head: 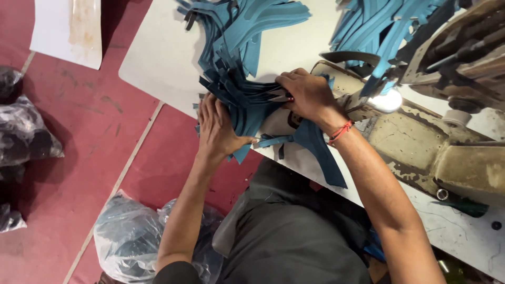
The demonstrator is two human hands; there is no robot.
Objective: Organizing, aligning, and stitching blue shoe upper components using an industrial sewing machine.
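Left hand (216,130) presses flat against the side of a fanned stack of blue cut leather pieces (243,102) at the white tabletop (163,58) edge, right hand (307,94) clenched over top, squaring them beside the sewing machine (447,142).

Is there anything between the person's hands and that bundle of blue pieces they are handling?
Nothing visible. The left hand lies flat against the near side of the bundle of blue pieces, and the right hand presses on it from the sewing machine side. Both touch it directly at the edge of the white table.
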